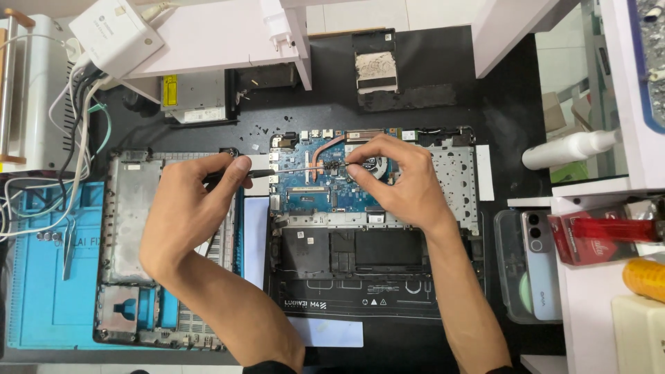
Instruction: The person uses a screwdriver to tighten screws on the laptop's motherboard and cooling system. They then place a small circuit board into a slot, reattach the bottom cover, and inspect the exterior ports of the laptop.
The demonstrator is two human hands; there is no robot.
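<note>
A blue mat point(41, 291) lies at the counter's nine o'clock side, with a grey laptop cover point(131, 228) resting partly on it. The left hand point(183, 215) has its fingers clamped on a screwdriver point(277, 171), a black handle with a thin metal shaft lying nearly level and pointing toward three o'clock. Its tip meets the opened laptop point(374, 228) at the middle of the black counter point(499, 104) (blue circuit board, copper pipe, dark battery at six o'clock). The right hand point(402, 176) rests on the board, fingers pinched together at the shaft's tip. A phone point(540, 263) lies at three o'clock.
</note>
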